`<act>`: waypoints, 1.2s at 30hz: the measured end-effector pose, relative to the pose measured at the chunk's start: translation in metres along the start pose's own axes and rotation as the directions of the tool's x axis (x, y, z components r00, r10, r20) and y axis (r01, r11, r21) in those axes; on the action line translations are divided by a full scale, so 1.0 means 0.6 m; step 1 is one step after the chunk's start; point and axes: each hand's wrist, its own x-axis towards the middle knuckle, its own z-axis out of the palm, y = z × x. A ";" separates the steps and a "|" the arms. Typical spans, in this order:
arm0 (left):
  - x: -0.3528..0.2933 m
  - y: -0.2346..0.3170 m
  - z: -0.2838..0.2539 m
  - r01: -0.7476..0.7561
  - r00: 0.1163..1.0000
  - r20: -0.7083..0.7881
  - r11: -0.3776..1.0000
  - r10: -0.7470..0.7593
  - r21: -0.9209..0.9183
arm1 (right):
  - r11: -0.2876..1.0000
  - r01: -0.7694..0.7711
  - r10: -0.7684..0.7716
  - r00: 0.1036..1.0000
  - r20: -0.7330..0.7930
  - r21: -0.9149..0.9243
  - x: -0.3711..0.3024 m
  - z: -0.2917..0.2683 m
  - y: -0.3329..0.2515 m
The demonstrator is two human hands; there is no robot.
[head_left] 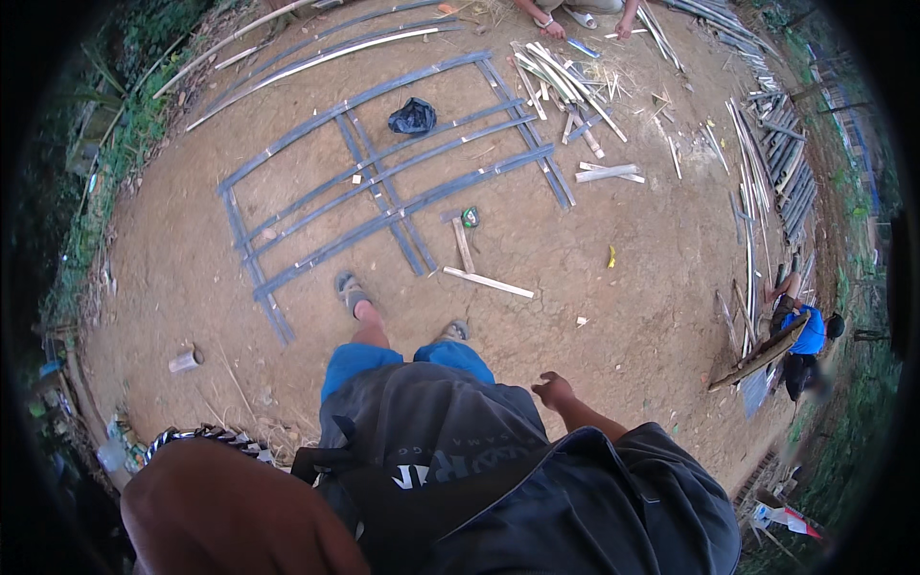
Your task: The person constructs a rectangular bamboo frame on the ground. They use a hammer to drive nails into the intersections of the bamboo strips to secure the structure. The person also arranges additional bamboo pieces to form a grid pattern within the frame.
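Bare brown dirt ground (594, 316) fills the yard, with green growth along its rim. On it, toward 11 o'clock from the person, lies a frame (383, 187) of grey-blue bamboo strips: four long strips run one way, crossed by three bands of shorter ones. The right hand (554, 390) hangs at the hip with fingers loosely curled, holding nothing; the frame lies well apart from it, beyond the two sandalled feet. The left hand is not seen: a brown blurred shape close to the lens covers the lower left corner.

Two short pale sticks (477, 264) lie between the feet and the frame, at 12 o'clock. One black bag (413, 117) rests on the frame. One cut tube (185, 360) lies at 9 o'clock. A heap of split strips (561, 81) sits at 1 o'clock, more stacked at 2 o'clock. One person in a blue shirt (810, 335) crouches at 3 o'clock.
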 end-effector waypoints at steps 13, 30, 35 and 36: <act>-0.035 0.040 0.089 -0.052 0.936 -0.345 0.997 0.070 0.061 | 0.735 0.554 -0.584 0.810 0.051 -0.390 0.090 -0.013 -0.132; -0.321 0.008 0.017 0.907 0.066 -0.991 0.421 -0.114 0.012 | 0.876 0.460 -0.483 0.835 0.265 0.146 0.015 -0.054 -0.217; -0.682 -0.149 0.070 0.918 0.022 -0.943 -0.367 -0.332 0.151 | 0.776 -0.182 -0.266 0.773 0.576 0.603 -0.083 -0.125 -0.379; -0.699 -0.175 0.047 0.926 0.061 -0.942 -0.333 -0.330 0.176 | 0.686 -0.297 -0.291 0.725 0.624 0.664 -0.075 -0.130 -0.378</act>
